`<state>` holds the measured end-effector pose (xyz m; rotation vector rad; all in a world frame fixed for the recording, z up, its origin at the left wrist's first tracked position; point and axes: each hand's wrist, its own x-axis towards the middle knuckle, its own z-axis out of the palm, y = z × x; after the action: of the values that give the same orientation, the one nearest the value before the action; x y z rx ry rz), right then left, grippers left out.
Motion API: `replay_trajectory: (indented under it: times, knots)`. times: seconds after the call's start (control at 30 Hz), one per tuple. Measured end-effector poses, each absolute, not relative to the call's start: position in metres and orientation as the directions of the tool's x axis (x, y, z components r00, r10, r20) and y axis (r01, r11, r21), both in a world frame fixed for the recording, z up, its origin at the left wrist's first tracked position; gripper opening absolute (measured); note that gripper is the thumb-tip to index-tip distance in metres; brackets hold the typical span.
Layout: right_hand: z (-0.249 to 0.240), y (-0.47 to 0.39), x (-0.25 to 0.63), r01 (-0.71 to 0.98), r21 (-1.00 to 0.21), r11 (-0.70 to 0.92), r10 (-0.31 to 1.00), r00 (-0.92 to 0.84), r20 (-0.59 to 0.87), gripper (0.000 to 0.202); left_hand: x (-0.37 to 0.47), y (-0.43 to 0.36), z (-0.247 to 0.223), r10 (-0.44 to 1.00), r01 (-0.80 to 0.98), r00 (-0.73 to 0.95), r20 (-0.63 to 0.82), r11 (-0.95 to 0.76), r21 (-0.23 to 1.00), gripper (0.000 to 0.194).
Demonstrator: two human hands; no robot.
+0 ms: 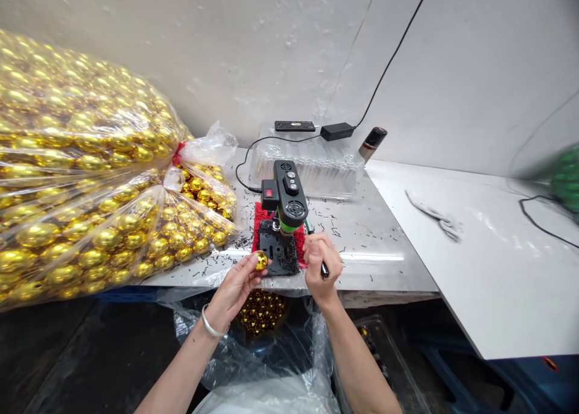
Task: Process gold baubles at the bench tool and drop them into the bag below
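My left hand (238,282) pinches a shiny gold ball (261,260) between thumb and fingers, just at the front left edge of a small black machine's base plate (277,252). My right hand (322,263) is wrapped round the black-ended lever handle (324,270) on the machine's right side. The machine's black head (291,194), with a red switch box and a green ring below, stands upright over the plate. A red mat (261,214) lies under it, strewn with small dark shavings.
Large clear bags of gold balls (85,179) fill the left. Behind the machine stand a clear plastic box (307,167), a power adapter (337,131) and a dark can (373,143). Pliers (434,214) lie on the white table at right. More gold balls (262,311) sit in a bag-lined container below.
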<state>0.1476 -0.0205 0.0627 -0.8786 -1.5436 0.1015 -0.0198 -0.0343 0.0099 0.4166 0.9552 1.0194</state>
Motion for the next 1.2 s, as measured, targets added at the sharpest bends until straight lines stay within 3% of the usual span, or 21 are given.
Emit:
replay_trajectory:
  times: [0.13, 0.23, 0.4, 0.5, 0.57, 0.73, 0.97, 1.2]
  knots:
    - [0.061, -0.02, 0.151, 0.465, -0.522, 0.715, 0.572, 0.042, 0.819, 0.029, -0.005, -0.01, 0.004, 0.912, -0.52, 0.114, -0.394, 0.393, 0.759, 0.037]
    - [0.061, -0.021, 0.151, 0.478, -0.513, 0.713, 0.565, 0.042, 0.824, 0.027, 0.005, 0.002, -0.003, 0.948, -0.417, -0.016, -0.317, 0.282, 0.864, 0.048]
    - [0.06, -0.021, 0.151, 0.479, -0.512, 0.713, 0.57, 0.029, 0.821, 0.025, 0.015, 0.01, -0.016, 0.993, 0.115, -0.095, -0.068, 0.079, 0.99, 0.049]
    - [0.058, -0.021, 0.152, 0.482, -0.506, 0.715, 0.573, 0.009, 0.819, 0.025, 0.018, 0.009, -0.024, 0.989, 0.432, -0.04, 0.141, -0.11, 0.895, 0.04]
    - [0.057, -0.021, 0.153, 0.479, -0.5, 0.722, 0.57, -0.001, 0.822, 0.025, 0.019, 0.009, -0.03, 0.966, 0.535, 0.003, 0.26, -0.221, 0.815, 0.035]
    - [0.055, -0.021, 0.154, 0.471, -0.483, 0.738, 0.553, -0.011, 0.833, 0.024, 0.019, 0.013, -0.043, 0.902, 0.62, 0.069, 0.425, -0.373, 0.69, 0.03]
    - [0.038, -0.019, 0.155, 0.471, -0.458, 0.754, 0.522, -0.006, 0.853, 0.024, 0.021, 0.015, -0.042, 0.92, 0.633, 0.088, 0.382, -0.348, 0.692, 0.03]
    - [0.005, -0.01, 0.153, 0.536, -0.359, 0.764, 0.419, 0.011, 0.908, 0.032, 0.021, 0.014, -0.043, 0.927, 0.642, 0.075, 0.369, -0.328, 0.693, 0.031]
